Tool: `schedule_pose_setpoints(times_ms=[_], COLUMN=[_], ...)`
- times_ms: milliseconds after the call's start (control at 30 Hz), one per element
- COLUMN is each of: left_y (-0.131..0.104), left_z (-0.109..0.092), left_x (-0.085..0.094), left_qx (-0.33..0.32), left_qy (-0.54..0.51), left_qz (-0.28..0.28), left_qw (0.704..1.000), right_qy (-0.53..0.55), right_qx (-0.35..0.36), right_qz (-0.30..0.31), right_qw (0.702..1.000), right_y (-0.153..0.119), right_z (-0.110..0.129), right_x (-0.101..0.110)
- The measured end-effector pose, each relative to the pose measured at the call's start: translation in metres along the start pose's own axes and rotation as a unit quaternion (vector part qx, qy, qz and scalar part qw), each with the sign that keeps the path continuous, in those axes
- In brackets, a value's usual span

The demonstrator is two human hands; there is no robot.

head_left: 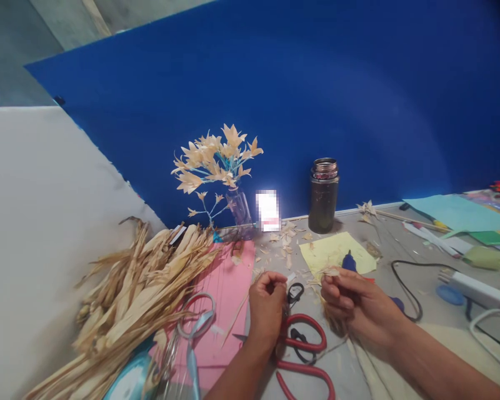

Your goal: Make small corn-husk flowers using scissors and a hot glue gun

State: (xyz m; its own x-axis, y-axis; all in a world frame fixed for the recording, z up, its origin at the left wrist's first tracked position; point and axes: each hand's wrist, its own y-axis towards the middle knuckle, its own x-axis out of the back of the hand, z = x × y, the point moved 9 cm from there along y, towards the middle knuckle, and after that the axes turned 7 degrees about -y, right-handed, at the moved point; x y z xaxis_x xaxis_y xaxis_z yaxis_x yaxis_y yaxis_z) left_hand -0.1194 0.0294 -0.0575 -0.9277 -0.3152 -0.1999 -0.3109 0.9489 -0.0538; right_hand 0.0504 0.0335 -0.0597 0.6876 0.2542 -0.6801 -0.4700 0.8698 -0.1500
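Observation:
My left hand is closed above the table beside red-handled scissors; whatever its fingers hold, if anything, is too small to make out. To the right, my right hand pinches a small pale piece of husk between thumb and fingers. Behind that hand a blue glue gun partly shows over a yellow sheet. Pale husk scraps lie scattered beyond both hands. A pink sheet extends left of my left hand.
Dried corn husks are heaped at left, near a blue ribbon roll. Husk flowers stand in a clear bottle. An open dark flask is by the blue panel. A black cable crosses the right side.

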Motion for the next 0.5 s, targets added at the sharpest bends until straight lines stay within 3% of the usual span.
schedule_pose_setpoints(times_ms=[133, 333, 400, 500], left_y=[0.001, -0.004, -0.007, -0.013], left_z=[0.005, 0.0, -0.006, -0.026], left_x=[-0.007, -0.012, -0.01, -0.013], left_qx=[0.041, 0.026, -0.001, -0.093], left_qy=[-0.034, -0.04, -0.006, 0.067], left_qz=[0.039, 0.065, 0.063, 0.081], left_qw=[0.998, 0.997, 0.998, 0.99], right_qy=[-0.002, -0.027, -0.051, -0.085], right_qx=[-0.003, 0.009, 0.015, 0.015], right_qz=[0.0, 0.008, 0.011, 0.024], right_qw=[1.0, 1.0, 0.999, 0.996], right_y=[0.0, -0.002, -0.004, -0.007], right_z=[0.0, 0.003, 0.004, 0.003], right_x=[-0.002, -0.007, -0.008, -0.01])
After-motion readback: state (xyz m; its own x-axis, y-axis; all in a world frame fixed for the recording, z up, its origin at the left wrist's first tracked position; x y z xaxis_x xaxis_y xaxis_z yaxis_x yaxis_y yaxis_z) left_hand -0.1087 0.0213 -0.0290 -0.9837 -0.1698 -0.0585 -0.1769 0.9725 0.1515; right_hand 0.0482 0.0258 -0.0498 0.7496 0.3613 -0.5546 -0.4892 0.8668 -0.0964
